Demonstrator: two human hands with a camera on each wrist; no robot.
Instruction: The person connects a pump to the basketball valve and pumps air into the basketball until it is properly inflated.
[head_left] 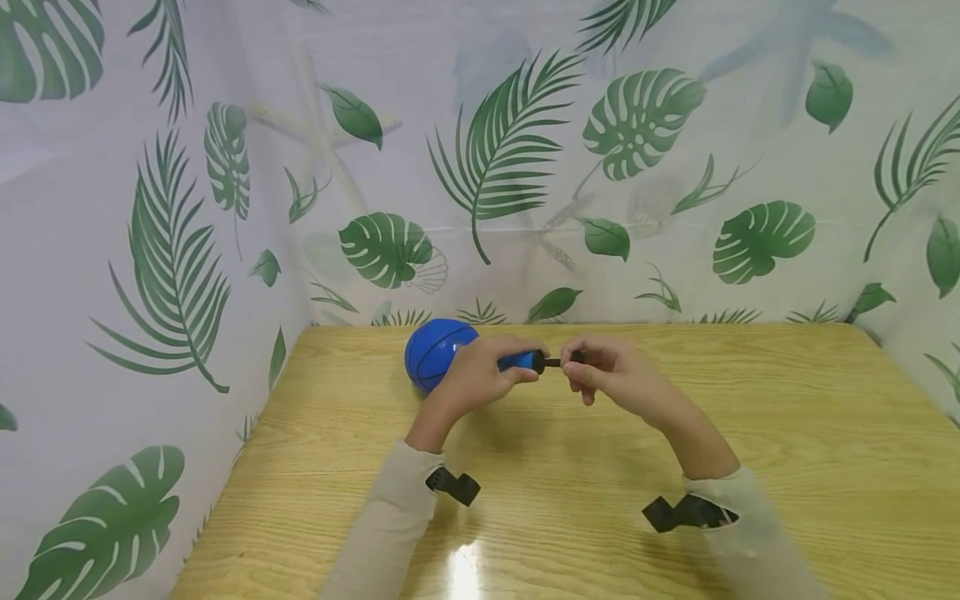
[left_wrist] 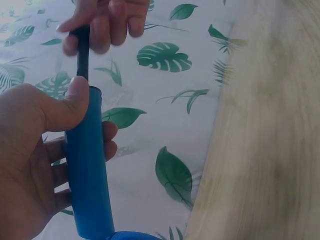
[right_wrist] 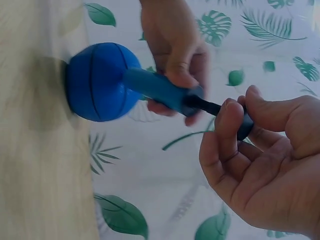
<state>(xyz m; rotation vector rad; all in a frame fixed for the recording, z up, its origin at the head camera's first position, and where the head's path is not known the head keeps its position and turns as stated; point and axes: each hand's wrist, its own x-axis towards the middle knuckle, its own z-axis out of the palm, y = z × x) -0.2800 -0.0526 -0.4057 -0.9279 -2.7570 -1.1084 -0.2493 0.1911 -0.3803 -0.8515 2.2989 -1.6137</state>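
A blue hand pump is held level above the wooden table, its far end against a small blue basketball. My left hand grips the pump's barrel, thumb along the near side and fingers curled round behind. With its thumb and fingertips, my right hand pinches the black handle at the other end. A length of black rod shows between handle and barrel. The ball rests on the table with black seam lines visible; the joint between pump and ball is hidden behind my left hand in the head view.
White cloth printed with green leaves hangs behind the table, and more of it rises along the left side. Each sleeve carries a black wrist mount, one on the left and one on the right.
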